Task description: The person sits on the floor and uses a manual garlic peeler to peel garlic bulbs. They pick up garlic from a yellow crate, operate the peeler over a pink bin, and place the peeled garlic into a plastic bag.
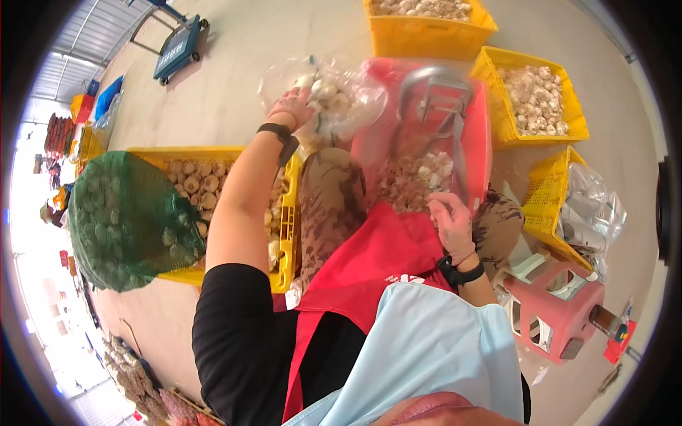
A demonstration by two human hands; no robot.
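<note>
Holding a clear bag of mushrooms (334, 96) at twelve o'clock, the left hand (291, 106) grasps it; the right hand (449, 224) picks trimmed pieces from the red tray (479, 142), seemingly half clenched. Sorting seems under way; filling the bag needs a steady grip.

Green net sack (128, 220) on left crate rim. Two yellow crates of garlic (540, 99), (426, 21) ahead. Yellow crate of bags (568, 206) right. Pink stool (558, 312). Blue scale (177, 46) far left.
</note>
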